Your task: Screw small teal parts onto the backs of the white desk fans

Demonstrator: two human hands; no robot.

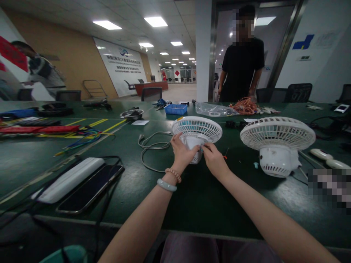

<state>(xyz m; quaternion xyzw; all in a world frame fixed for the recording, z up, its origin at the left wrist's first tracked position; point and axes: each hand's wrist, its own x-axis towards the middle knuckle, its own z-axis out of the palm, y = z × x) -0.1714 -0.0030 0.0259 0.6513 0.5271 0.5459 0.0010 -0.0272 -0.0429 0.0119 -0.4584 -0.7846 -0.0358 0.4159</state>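
the left hand (182, 150) gripped the middle fan (197, 132) at the table (203, 204); the right hand (214, 159) met its housing (195, 160), grip unclear. fingertip work appeared underway; steady support seemed called for.

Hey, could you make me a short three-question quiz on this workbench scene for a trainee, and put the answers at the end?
1. Multiple choice. Which thing are the left hand and right hand both at?
a) the phone
b) the middle white fan
c) the metal bowl

2. True or false: the blue basket stands farther from the wearer than the middle white fan does.

3. Short answer. Which wrist carries the bead bracelet, and what else is worn there?

Key
1: b
2: True
3: The left wrist; a pale bangle is worn there too.
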